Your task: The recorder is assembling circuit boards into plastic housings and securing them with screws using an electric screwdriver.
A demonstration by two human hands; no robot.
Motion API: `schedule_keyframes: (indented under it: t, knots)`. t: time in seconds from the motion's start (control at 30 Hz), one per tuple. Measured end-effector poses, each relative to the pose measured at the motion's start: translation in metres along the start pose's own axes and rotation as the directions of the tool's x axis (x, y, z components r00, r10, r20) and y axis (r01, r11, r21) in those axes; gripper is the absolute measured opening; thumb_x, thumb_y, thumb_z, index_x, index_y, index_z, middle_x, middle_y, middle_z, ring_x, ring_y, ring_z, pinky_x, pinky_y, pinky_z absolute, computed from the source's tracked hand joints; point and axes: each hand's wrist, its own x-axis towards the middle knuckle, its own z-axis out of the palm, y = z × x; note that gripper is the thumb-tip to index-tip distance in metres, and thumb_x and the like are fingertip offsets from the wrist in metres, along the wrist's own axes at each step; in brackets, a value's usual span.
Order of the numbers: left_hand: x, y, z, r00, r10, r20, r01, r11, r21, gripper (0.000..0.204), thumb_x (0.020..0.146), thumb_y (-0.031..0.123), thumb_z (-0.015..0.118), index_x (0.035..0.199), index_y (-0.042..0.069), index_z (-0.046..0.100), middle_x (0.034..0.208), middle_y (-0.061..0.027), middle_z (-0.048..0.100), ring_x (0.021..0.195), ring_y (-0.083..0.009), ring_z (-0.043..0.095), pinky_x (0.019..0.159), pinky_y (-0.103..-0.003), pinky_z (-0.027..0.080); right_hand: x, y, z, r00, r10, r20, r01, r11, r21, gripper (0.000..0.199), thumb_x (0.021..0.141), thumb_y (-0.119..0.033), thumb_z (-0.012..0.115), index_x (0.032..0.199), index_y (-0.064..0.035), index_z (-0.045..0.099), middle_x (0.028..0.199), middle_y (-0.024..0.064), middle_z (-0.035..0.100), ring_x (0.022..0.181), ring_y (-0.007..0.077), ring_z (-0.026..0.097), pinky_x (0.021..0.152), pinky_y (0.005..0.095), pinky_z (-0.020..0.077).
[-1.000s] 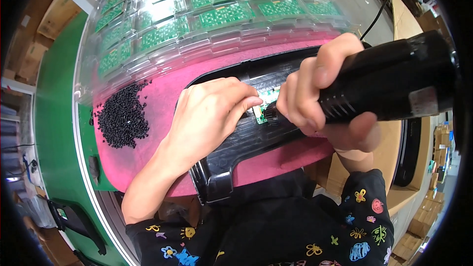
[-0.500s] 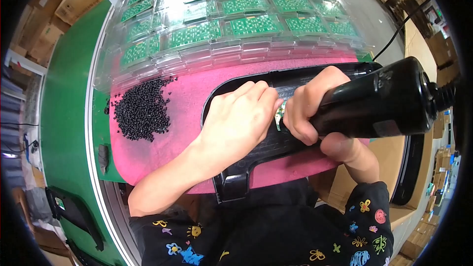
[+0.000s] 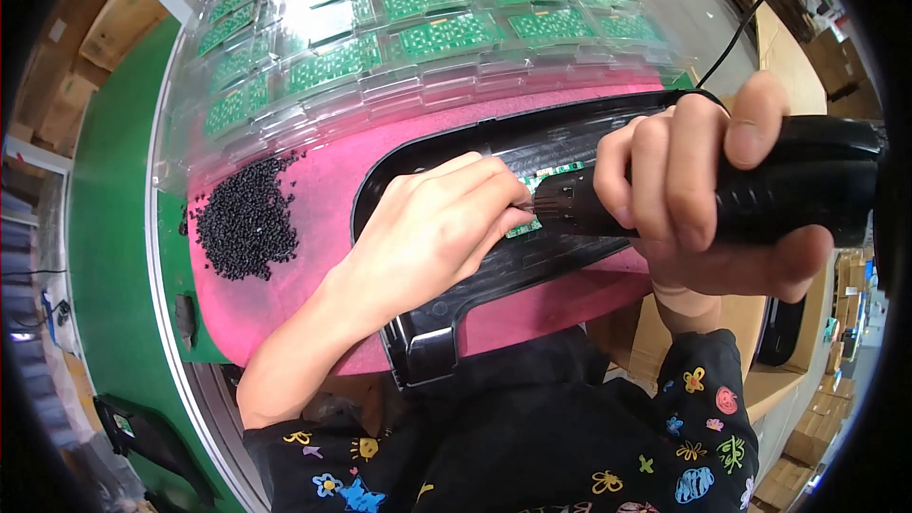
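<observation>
My right hand (image 3: 689, 180) is wrapped around a black power screwdriver (image 3: 807, 176), held nearly level with its index finger raised off the body. The tool's dark nose (image 3: 575, 204) points left, reaching the fingertips of my left hand (image 3: 432, 223). Those fingertips are pinched together, and whatever sits between them is too small or hidden to make out. Beneath both hands lies a small green circuit board (image 3: 560, 171), partly covered by the fingers and the tool. It rests inside a long black plastic housing (image 3: 423, 328) on a pink mat (image 3: 328, 171).
A heap of small black screws (image 3: 247, 218) covers the mat's left side. Behind it, stacked clear plastic trays (image 3: 380, 66) hold many green boards. Another black housing (image 3: 152, 437) lies at the lower left on the green surface (image 3: 109, 256). A cardboard box (image 3: 760, 332) stands at the right.
My right hand has turned the screwdriver so its nose now meets my left fingertips, and its index finger has lifted. My left fingers stay pinched. The whole view has shifted slightly.
</observation>
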Motion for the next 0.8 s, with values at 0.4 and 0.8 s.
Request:
schedule_keyframes:
  t: [0.4, 0.8]
  knots:
    - [0.007, 0.002, 0.004, 0.995, -0.047, -0.087, 0.030, 0.982, -0.188, 0.015, 0.078, 0.002, 0.073, 0.089, 0.001, 0.063, 0.083, -0.0096, 0.065, 0.073, -0.0275, 0.063, 0.063, -0.036, 0.052, -0.002, -0.011, -0.015, 0.998, -0.052, 0.047, 0.053, 0.998, -0.023, 0.053, 0.089, -0.053, 0.066, 0.118, -0.0153, 0.044, 0.075, -0.0041, 0.057, 0.058, 0.0078, 0.057, 0.060, 0.0266, 0.0451]
    - [-0.006, -0.014, -0.001, 0.985, -0.077, -0.156, 0.063, 0.994, -0.089, 0.052, 0.078, 0.034, 0.070, 0.104, 0.003, 0.037, 0.107, -0.0164, 0.046, 0.097, -0.0280, 0.040, 0.091, -0.041, 0.036, -0.035, -0.006, -0.036, 0.946, 0.088, -0.313, -0.153, 0.970, -0.189, 0.049, 0.089, -0.049, 0.061, 0.106, -0.0066, 0.044, 0.062, -0.0014, 0.047, 0.046, 0.0091, 0.044, 0.050, 0.0253, 0.0377]
